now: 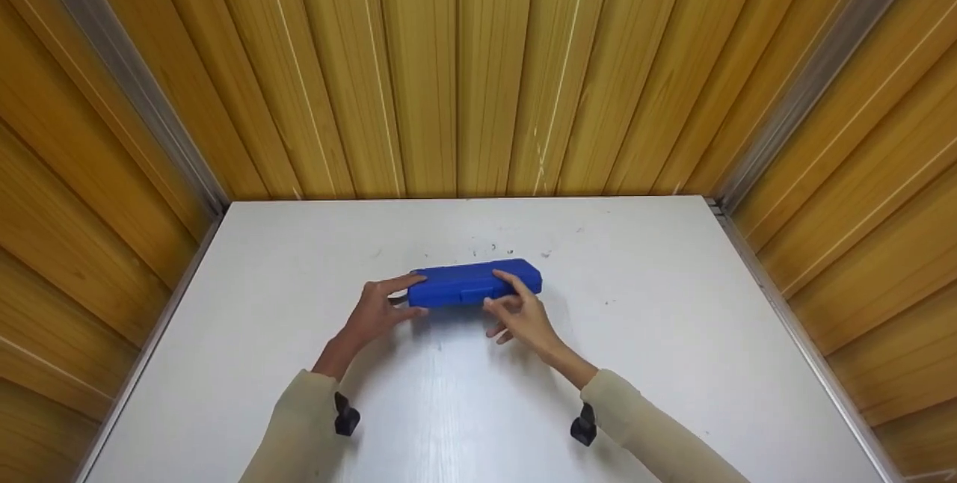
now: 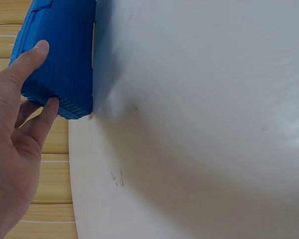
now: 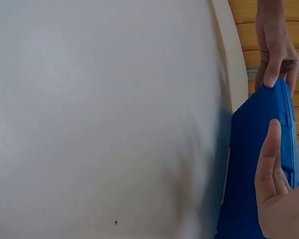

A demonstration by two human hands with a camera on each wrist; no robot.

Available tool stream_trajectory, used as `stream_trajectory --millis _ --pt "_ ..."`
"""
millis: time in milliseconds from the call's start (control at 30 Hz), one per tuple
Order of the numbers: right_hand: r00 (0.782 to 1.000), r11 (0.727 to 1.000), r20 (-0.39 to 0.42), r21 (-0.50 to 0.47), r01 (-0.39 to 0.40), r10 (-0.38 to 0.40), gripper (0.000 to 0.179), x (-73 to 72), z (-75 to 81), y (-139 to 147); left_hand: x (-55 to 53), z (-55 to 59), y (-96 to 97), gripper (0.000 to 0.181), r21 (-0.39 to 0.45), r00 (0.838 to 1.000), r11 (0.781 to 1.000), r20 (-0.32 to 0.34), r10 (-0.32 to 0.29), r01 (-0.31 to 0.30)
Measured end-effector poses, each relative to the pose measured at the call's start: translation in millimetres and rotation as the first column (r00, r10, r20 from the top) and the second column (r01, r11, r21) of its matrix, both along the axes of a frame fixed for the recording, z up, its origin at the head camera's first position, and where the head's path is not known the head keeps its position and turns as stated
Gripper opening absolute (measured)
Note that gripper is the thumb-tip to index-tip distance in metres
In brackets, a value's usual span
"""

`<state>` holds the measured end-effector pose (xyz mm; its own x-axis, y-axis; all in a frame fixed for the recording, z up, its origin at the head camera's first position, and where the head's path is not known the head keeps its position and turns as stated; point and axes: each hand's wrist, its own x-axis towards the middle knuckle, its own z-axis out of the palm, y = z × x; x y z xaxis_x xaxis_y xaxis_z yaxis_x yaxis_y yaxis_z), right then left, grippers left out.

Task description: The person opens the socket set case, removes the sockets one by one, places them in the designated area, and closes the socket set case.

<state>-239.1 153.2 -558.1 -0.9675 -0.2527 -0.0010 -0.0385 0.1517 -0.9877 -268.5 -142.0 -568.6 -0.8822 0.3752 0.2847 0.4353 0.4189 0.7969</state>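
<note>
A blue plastic case (image 1: 463,282), lid closed, with a latch (image 1: 477,294) on its front side, is at the middle of the white table. My left hand (image 1: 374,311) grips its left end between thumb and fingers; the ribbed end shows in the left wrist view. At the front right, my right hand (image 1: 527,318) is by the latch, one finger extended over the top and the other fingers loosely bent. The right wrist view shows a finger (image 3: 269,164) across the case's face and a gap beside the latch edge. Whether the case's underside touches the table cannot be told.
The white table (image 1: 299,244) has small dark marks (image 1: 493,247) behind the case. Wood-patterned panels (image 1: 486,72) stand at the back and both sides, with metal posts (image 1: 134,72) at the corners. Black wrist devices (image 1: 346,416) sit at both sleeves.
</note>
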Motion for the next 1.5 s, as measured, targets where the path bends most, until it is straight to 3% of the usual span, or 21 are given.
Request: stream_trajectory --millis 133,300,500,733,967,1100,1233,1333,1500 --pt "0.992 0.994 0.102 -0.072 0.077 -0.07 0.058 2.2 -1.4 -13 0.9 -2.3 1.2 0.054 -0.008 0.999 1.0 -0.049 -0.01 0.009" --pt "0.963 0.97 0.214 -0.144 0.198 -0.164 0.047 3.1 1.4 -25 3.2 -4.3 -1.3 0.054 0.004 0.998 1.0 -0.068 -0.005 0.005" --pt "0.942 0.947 0.214 -0.135 0.291 -0.259 0.038 0.6 5.3 -28 1.5 -4.4 -1.6 0.054 -0.002 0.998 1.0 -0.065 0.006 -0.006" --pt "0.932 0.948 0.239 -0.101 0.301 -0.271 0.036 2.5 5.1 -29 4.3 -4.9 -0.2 0.055 -0.056 0.998 0.998 -0.065 0.02 -0.024" --pt "0.947 0.972 0.264 -0.096 0.215 -0.183 0.039 6.6 -1.5 -25 10.5 -8.5 1.8 0.056 -0.132 0.992 0.991 -0.12 0.024 -0.04" --pt "0.968 0.992 0.221 -0.02 0.125 -0.117 0.046 7.4 -2.4 -13 13.0 -9.9 3.6 0.057 -0.184 0.991 0.981 -0.131 0.035 -0.059" --pt "0.989 0.993 0.124 0.101 0.067 -0.079 0.054 7.9 0.1 8 15.2 -11.8 2.5 0.057 -0.211 0.99 0.975 -0.134 0.039 -0.067" --pt "0.993 0.979 0.044 0.178 0.098 -0.108 0.055 6.0 1.9 28 16.6 -12.2 0.3 0.057 -0.193 0.99 0.979 -0.133 0.035 -0.06" --pt "0.978 0.941 -0.076 0.267 0.209 -0.195 0.06 0.4 -0.2 56 17.9 -12.7 -3.6 0.056 -0.151 0.989 0.988 -0.145 0.022 -0.044"
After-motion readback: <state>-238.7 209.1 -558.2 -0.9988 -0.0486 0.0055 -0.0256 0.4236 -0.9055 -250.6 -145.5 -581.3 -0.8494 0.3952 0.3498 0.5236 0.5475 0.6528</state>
